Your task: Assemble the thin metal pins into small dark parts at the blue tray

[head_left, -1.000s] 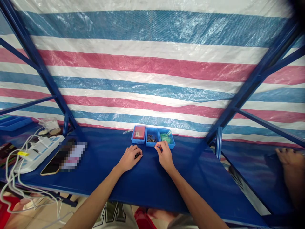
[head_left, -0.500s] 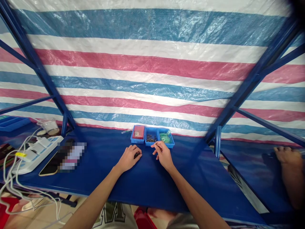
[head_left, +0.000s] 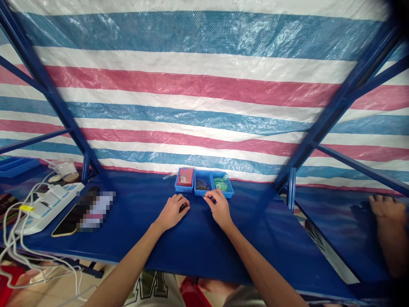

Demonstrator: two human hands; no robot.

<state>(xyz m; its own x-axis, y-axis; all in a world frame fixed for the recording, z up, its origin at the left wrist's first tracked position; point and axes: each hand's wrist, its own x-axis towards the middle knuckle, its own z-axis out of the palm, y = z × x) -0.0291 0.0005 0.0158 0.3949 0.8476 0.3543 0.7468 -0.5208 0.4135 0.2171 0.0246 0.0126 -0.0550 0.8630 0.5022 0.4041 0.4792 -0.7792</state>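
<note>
My left hand (head_left: 174, 211) rests on the blue table, its fingers curled round small dark metal pieces (head_left: 182, 207) that look like screws. To its right, my right hand (head_left: 220, 207) is held just in front of the blue bins, thumb and forefinger pinched on a small metal piece (head_left: 204, 197), too tiny to make out well. The middle bin (head_left: 202, 175) contains several dark screws (head_left: 202, 185). In the left bin lies a red packet (head_left: 185, 176), while green plastic bags (head_left: 221, 184) fill the right one.
At the left are a white power strip (head_left: 54, 209) with tangled cables, a phone (head_left: 67, 221), a clear plastic cup (head_left: 67, 169) and a blue tray (head_left: 19, 168). Slanting blue frame posts (head_left: 332, 111) stand on both sides. Another person's hand (head_left: 388, 213) rests at the far right.
My right hand's fingers have drawn together into a pinch, and the small piece now points down and left. My left hand stays in place. The other person's hand has shifted slightly.
</note>
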